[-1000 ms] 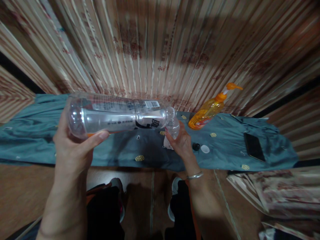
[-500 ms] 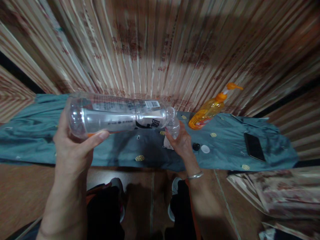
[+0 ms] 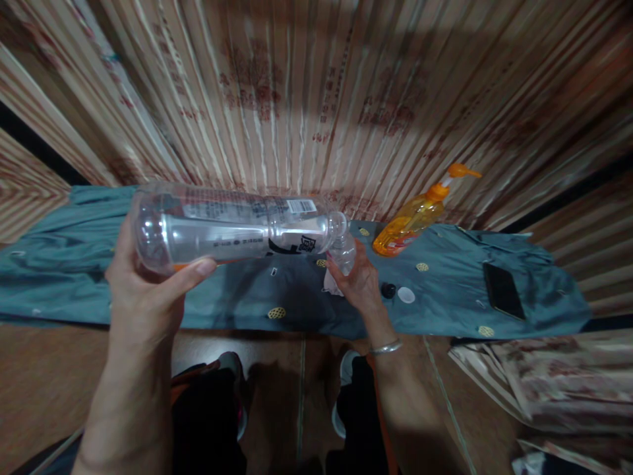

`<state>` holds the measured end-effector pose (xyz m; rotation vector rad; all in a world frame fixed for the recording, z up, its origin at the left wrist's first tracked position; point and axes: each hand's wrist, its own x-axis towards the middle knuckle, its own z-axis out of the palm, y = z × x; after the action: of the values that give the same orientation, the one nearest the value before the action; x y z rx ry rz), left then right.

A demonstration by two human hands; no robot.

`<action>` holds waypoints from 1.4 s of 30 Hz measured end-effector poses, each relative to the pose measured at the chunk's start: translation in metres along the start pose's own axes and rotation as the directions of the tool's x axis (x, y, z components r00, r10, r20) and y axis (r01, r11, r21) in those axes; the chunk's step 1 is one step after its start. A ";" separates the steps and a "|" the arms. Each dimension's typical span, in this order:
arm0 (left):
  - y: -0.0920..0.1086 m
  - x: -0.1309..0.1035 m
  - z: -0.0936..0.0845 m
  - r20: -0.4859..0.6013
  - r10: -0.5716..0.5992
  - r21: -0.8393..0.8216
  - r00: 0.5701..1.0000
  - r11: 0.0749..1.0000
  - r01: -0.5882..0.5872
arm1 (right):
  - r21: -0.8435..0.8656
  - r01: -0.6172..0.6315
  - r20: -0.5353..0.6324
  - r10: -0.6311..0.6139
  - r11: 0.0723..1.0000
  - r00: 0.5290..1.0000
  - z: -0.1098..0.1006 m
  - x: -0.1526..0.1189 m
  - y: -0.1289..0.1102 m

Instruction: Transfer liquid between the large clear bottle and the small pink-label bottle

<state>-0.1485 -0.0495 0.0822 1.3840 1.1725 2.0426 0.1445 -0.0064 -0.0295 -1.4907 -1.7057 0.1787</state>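
My left hand is wrapped round the base end of a large clear plastic bottle, which lies on its side in the air with its mouth to the right. Printed lettering and a barcode show on its wall. In my right hand is a small clear bottle, its top close against the large bottle's mouth; whether they touch I cannot tell. Below the small bottle a pale pinkish thing shows partly behind my fingers. A black cap and a white disc lie just right of my right hand.
A pump bottle of orange liquid stands at the back right. Farther right lies a dark phone. Everything rests on a narrow surface under a teal cloth, with a striped curtain behind it.
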 end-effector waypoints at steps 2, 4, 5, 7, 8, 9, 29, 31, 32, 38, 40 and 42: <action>0.000 0.000 -0.001 0.004 -0.001 0.005 1.000 1.000 0.001 | -0.002 -0.001 0.002 0.001 1.000 1.000 0.000 0.000 0.000; -0.001 0.000 -0.002 0.007 -0.005 0.010 1.000 1.000 0.005 | -0.002 0.003 -0.001 -0.003 1.000 1.000 0.000 0.000 -0.001; -0.002 0.000 -0.002 0.007 -0.005 0.014 1.000 1.000 0.005 | -0.003 0.006 -0.006 -0.006 1.000 1.000 0.000 0.000 -0.001; -0.002 -0.001 -0.003 0.002 -0.007 0.021 1.000 1.000 0.007 | -0.011 0.010 -0.016 -0.010 1.000 1.000 0.001 -0.001 -0.001; -0.002 -0.001 -0.003 -0.002 -0.010 0.023 1.000 1.000 0.010 | -0.016 0.010 -0.021 -0.011 1.000 1.000 0.001 -0.001 -0.001; -0.002 -0.001 -0.003 -0.005 -0.015 0.023 1.000 1.000 0.015 | -0.021 0.011 -0.025 -0.011 1.000 1.000 0.001 -0.001 -0.001; -0.002 -0.001 -0.004 0.048 0.022 0.068 0.999 0.997 -0.025 | -0.032 -0.003 0.000 0.003 0.999 1.000 0.000 0.000 -0.001; -0.002 -0.001 -0.004 0.048 0.037 0.068 0.998 0.997 -0.041 | -0.032 -0.007 0.002 0.007 0.999 1.000 0.000 0.000 0.000; -0.002 -0.001 -0.004 0.044 0.042 0.068 0.998 0.997 -0.045 | -0.033 -0.008 0.003 0.008 0.999 1.000 0.000 -0.001 0.000; 0.001 0.000 -0.002 0.032 0.030 0.073 0.999 0.997 -0.032 | -0.025 -0.003 0.013 0.003 1.000 1.000 -0.001 0.000 -0.001; 0.001 0.000 -0.001 0.036 0.040 0.077 0.999 0.996 -0.043 | -0.025 0.002 0.007 -0.002 1.000 1.000 -0.001 0.000 -0.001; 0.002 0.000 -0.001 0.032 0.040 0.069 0.999 0.997 -0.042 | -0.025 0.004 0.004 -0.004 1.000 1.000 -0.002 0.000 -0.002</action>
<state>-0.1493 -0.0511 0.0834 1.4785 1.2224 2.0192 0.1445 -0.0078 -0.0275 -1.5063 -1.7195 0.1592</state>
